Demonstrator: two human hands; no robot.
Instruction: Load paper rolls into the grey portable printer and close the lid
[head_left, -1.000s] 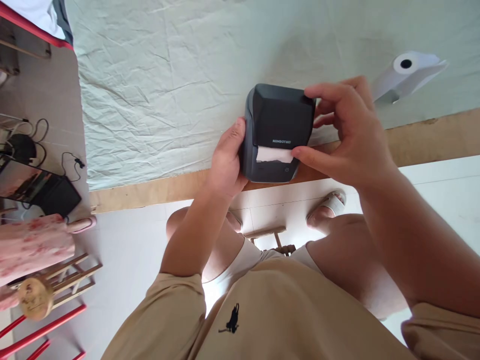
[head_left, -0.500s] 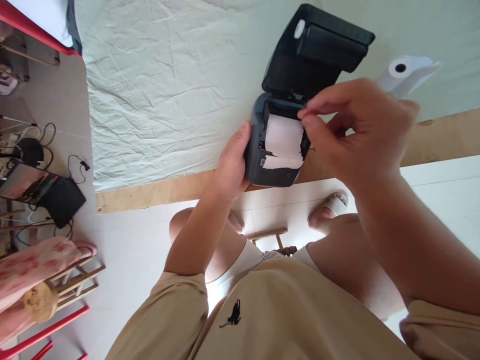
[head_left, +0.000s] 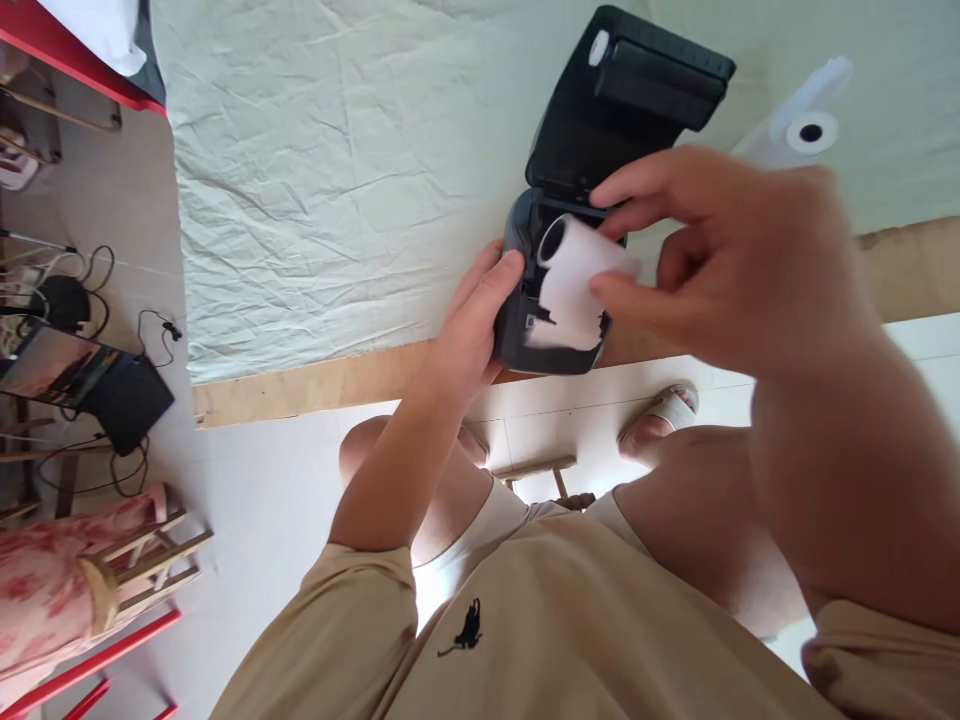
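Covering the table (head_left: pixel 255 401), a creased pale cloth (head_left: pixel 337 200) lies beyond a dark printer (head_left: pixel 514 335), whose lid (head_left: pixel 592 140) stands open. The left hand (head_left: pixel 476 325) is clamped on the printer's left side; the right hand (head_left: pixel 739 255) pinches the held roll (head_left: pixel 581 285), tilted in the printer's bay (head_left: pixel 531 280). Near that hand, a loose-ended roll (head_left: pixel 786 140) rests. A weak pinch could let the held roll drop or unwind; its ragged edge (head_left: pixel 562 335) might tear by snagging on the bay.

Probably a home: stool (head_left: pixel 106 592), sandals (head_left: pixel 670 408).
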